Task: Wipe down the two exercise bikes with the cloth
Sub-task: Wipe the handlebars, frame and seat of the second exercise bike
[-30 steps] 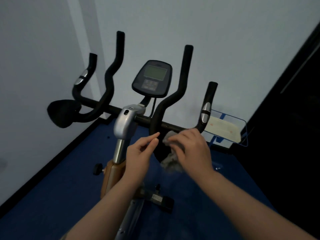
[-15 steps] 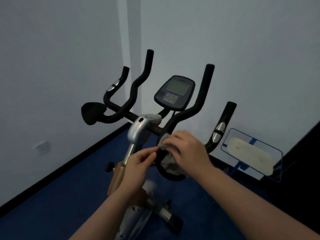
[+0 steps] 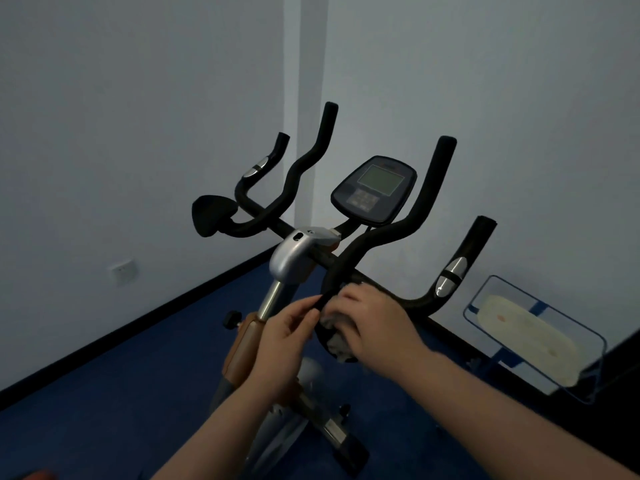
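Observation:
One exercise bike (image 3: 294, 258) stands in front of me, with black foam handlebars (image 3: 408, 223), a grey display console (image 3: 375, 188) and a silver stem. My right hand (image 3: 377, 320) grips a grey cloth (image 3: 337, 344) and presses it round the lower curve of the right inner handlebar. Most of the cloth is hidden under the fingers. My left hand (image 3: 284, 337) is just left of it, fingers straight, fingertips touching the same bar. A second bike is not in view.
The bike stands in a room corner with pale walls and a blue floor (image 3: 104, 393). A clear tray with a pale pad (image 3: 533, 337) leans at the right wall. A wall socket (image 3: 123, 270) is at the left. Dark area at far right.
The view has shifted, so the bike now sits further right and lower. My right hand with the cloth slid slightly down the bar. My left hand has come up to touch the bar.

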`<state>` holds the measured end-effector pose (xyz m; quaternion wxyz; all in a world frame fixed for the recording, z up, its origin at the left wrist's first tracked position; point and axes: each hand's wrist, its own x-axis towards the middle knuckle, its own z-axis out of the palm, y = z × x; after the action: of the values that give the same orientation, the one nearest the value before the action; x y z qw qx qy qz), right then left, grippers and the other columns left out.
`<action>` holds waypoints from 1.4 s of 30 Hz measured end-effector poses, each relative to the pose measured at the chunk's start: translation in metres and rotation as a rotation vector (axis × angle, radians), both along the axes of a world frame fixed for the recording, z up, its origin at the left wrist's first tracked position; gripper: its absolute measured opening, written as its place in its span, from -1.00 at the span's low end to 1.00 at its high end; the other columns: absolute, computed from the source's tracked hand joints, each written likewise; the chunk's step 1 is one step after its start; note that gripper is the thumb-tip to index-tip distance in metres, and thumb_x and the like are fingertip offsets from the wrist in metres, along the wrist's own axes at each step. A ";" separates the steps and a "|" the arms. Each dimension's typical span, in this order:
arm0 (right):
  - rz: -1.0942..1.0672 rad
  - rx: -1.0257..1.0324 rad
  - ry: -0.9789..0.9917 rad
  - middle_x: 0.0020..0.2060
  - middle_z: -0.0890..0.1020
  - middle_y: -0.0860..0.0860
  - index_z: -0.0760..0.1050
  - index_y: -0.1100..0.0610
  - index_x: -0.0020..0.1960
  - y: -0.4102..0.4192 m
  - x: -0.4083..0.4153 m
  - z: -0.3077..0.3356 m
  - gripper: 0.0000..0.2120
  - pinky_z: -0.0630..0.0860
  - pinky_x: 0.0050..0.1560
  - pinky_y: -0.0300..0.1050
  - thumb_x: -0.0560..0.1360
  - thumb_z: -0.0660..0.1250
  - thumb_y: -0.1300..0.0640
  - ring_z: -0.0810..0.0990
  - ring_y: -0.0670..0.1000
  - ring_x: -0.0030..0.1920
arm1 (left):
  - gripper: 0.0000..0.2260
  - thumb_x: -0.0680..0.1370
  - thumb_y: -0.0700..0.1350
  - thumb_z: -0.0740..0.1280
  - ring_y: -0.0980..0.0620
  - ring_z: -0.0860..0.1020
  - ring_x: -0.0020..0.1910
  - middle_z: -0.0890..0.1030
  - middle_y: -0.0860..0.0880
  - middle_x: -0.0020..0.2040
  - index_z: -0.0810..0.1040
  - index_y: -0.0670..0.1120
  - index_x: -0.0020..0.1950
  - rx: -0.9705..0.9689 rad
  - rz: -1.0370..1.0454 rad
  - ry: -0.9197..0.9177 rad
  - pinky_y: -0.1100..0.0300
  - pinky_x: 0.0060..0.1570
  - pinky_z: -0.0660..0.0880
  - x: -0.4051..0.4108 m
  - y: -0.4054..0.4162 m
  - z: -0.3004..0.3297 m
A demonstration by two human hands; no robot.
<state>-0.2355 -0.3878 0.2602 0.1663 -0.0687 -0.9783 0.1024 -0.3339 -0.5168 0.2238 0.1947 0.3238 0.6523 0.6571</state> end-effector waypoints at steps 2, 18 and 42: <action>0.057 0.003 -0.098 0.03 0.54 -0.12 0.58 -0.07 0.12 -0.005 0.011 -0.002 -0.79 0.38 0.13 -0.07 0.56 0.23 0.08 0.43 -0.07 0.06 | -0.80 0.60 -0.22 0.27 0.36 0.58 -0.17 0.66 0.14 -0.17 0.58 0.04 0.12 0.001 0.034 0.013 0.53 -0.25 0.42 0.004 -0.002 0.000; -0.446 -0.269 0.017 -0.08 0.51 -0.02 0.44 -0.02 0.13 0.013 -0.018 -0.015 -0.77 0.44 -0.11 -0.02 0.64 0.08 -0.07 0.52 0.03 -0.09 | -0.95 0.52 -0.21 0.41 0.14 0.61 -0.23 0.66 0.03 -0.22 0.64 -0.10 -0.04 -0.149 -0.017 0.093 0.32 -0.21 0.51 -0.028 0.008 -0.002; -0.971 -0.402 0.111 0.01 0.57 0.05 0.39 0.08 0.16 -0.018 -0.027 -0.017 -0.74 0.36 -0.23 -0.04 0.66 0.00 -0.02 0.50 0.05 -0.13 | -0.84 0.57 -0.16 0.34 0.01 0.59 -0.17 0.65 0.01 -0.13 0.62 0.04 0.09 -0.012 -0.225 0.205 0.13 -0.15 0.57 -0.047 0.033 -0.012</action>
<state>-0.2622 -0.4058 0.2432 0.2297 -0.5392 -0.7844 0.2029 -0.3808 -0.4835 0.2121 0.2015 0.4590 0.6324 0.5906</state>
